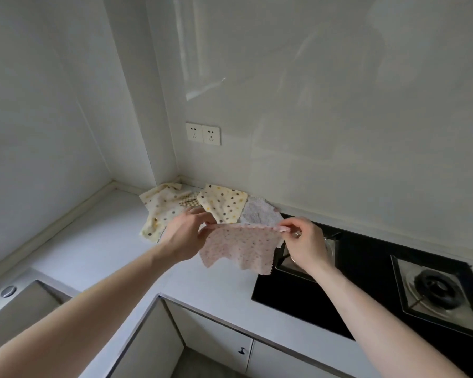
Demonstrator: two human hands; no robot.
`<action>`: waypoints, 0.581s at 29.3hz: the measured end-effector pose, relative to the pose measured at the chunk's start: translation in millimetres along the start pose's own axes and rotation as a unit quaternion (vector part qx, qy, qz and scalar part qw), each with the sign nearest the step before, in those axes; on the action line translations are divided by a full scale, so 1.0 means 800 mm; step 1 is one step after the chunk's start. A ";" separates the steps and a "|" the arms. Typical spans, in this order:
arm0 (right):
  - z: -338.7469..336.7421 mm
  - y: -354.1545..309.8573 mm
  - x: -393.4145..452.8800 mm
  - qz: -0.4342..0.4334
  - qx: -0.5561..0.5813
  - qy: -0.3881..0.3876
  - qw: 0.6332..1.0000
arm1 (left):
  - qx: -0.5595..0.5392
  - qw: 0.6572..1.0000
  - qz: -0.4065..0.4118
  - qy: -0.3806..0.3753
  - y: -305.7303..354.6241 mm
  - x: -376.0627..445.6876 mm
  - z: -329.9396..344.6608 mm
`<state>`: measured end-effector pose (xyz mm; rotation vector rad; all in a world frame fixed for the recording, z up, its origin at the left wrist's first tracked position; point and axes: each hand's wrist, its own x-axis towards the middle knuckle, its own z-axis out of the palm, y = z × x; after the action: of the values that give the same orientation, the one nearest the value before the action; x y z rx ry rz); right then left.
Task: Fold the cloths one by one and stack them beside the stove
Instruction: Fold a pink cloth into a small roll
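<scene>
A pink dotted cloth (239,248) hangs in the air above the white counter (107,241), stretched by its top edge. My left hand (185,236) pinches its upper left corner and my right hand (303,245) pinches its upper right corner. Behind it, several cloths lie unfolded in the corner: a cream dotted cloth (159,211), a checked one (189,202) mostly covered, another cream dotted cloth (224,203) and a pale lilac cloth (258,212). The black stove (366,274) lies to the right, partly under my right hand.
A burner (436,289) sits at the stove's right end. Two wall sockets (203,133) are above the cloths. A sink (19,304) is set into the counter at the left. Cabinet doors with a knob (242,350) are below.
</scene>
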<state>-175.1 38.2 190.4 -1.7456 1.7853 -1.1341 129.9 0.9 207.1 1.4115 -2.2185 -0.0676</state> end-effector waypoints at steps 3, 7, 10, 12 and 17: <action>0.003 0.009 -0.013 -0.035 0.026 0.013 0.999 | 0.013 1.000 0.009 0.026 0.000 -0.020 0.004; 0.035 0.053 -0.047 -0.024 0.032 -0.036 0.999 | 0.018 0.999 0.012 -0.042 -0.013 -0.056 0.037; 0.070 0.095 -0.072 0.007 0.007 -0.086 0.996 | 0.021 0.991 -0.005 -0.133 -0.025 -0.080 0.080; 0.096 0.127 -0.083 0.022 -0.024 -0.117 0.993 | 0.023 0.982 -0.014 -0.189 -0.038 -0.093 0.114; 0.157 0.204 -0.088 -0.016 -0.098 -0.137 0.986 | 0.011 0.962 0.005 -0.271 -0.087 -0.096 0.213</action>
<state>-173.5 53.9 -26.6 -1.9409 1.7521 -0.7063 138.8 -2.6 8.2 1.5295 -2.6642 -0.4805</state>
